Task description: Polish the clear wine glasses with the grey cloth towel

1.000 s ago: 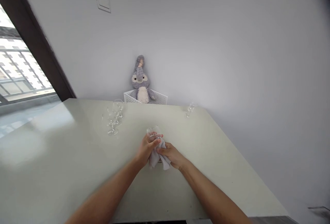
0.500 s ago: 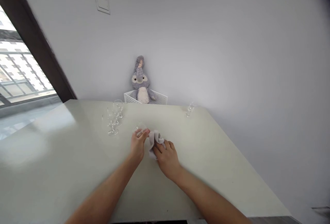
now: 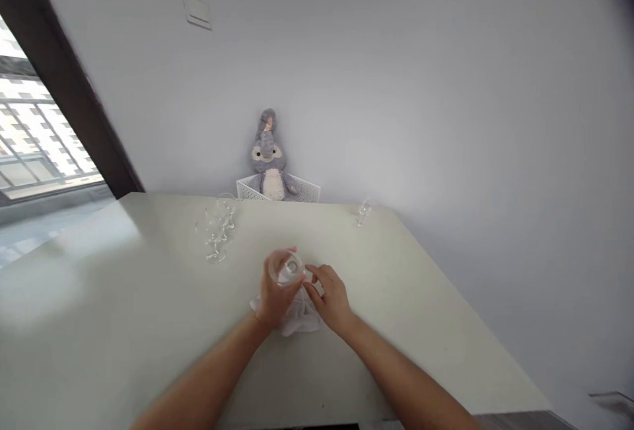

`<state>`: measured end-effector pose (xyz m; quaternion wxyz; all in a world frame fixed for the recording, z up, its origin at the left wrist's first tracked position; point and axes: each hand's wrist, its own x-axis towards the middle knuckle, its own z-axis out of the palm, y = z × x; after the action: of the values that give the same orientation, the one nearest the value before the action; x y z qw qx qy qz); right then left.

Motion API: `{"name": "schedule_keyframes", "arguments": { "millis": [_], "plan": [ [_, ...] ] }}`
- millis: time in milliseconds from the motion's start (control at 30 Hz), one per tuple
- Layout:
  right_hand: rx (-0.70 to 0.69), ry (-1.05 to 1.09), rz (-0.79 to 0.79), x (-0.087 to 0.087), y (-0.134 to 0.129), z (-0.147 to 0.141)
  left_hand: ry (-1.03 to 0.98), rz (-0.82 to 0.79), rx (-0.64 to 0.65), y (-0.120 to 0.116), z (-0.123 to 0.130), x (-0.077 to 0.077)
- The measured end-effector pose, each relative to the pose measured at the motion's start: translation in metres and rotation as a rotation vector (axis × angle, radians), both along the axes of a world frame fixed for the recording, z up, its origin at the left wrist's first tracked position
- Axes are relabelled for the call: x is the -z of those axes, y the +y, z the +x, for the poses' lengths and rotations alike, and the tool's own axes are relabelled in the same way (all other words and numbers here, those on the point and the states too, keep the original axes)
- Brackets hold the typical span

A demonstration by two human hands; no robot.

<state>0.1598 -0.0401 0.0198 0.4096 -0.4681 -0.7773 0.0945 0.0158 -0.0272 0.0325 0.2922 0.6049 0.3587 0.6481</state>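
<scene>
A clear glass [image 3: 288,270], tilted so that its round opening faces me, is in my left hand [image 3: 274,294]. The fingers wrap around its bowl. My right hand [image 3: 333,294] is just right of the glass, thumb and forefinger apart at its edge; whether they touch it I cannot tell. Below both hands a crumpled pale grey cloth [image 3: 301,323] lies on the table [image 3: 396,351], partly hidden by my left hand. Several stemmed glasses [image 3: 216,235] stand in a group to the left. One more small stemmed glass [image 3: 363,212] stands at the far right.
Behind the table's far edge, a grey plush toy [image 3: 272,166] sits in a white perforated basket [image 3: 307,190] against the wall [image 3: 421,86]. A light switch [image 3: 198,12] is on the wall. At the left is a dark frame [image 3: 74,86] beside a railing outside.
My right hand has let go of the cloth, which now lies nearer me on the table. My left hand has moved right and nearer with the glass, turning its opening towards me.
</scene>
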Motion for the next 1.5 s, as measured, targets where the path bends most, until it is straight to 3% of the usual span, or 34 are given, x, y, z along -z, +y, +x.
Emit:
{"name": "schedule_keyframes", "arguments": {
  "millis": [133, 333, 533, 700, 833, 1200, 1500],
  "plan": [
    [-0.053, 0.084, -0.118, 0.011, 0.007, 0.0, 0.22, -0.04, 0.217, -0.013, 0.017, 0.017],
    [0.127, 0.101, -0.241, 0.025, 0.028, 0.011, 0.481, -0.148, 0.187, 0.001, 0.008, 0.026],
    [0.365, 0.119, -0.293, 0.029, 0.054, 0.045, 0.49, -0.261, 0.258, 0.009, 0.004, 0.034],
    [0.595, 0.052, -0.311, 0.033, 0.071, 0.078, 0.477, -0.201, 0.307, 0.008, 0.006, 0.037],
    [0.73, 0.008, -0.349, 0.035, 0.089, 0.101, 0.501, -0.24, 0.335, 0.008, 0.005, 0.035],
    [0.895, -0.071, -0.477, 0.026, 0.142, 0.151, 0.528, -0.278, 0.338, 0.007, 0.005, 0.032],
    [0.911, -0.022, -0.494, 0.02, 0.164, 0.16, 0.547, -0.218, 0.31, 0.009, 0.006, 0.039]
  ]
}}
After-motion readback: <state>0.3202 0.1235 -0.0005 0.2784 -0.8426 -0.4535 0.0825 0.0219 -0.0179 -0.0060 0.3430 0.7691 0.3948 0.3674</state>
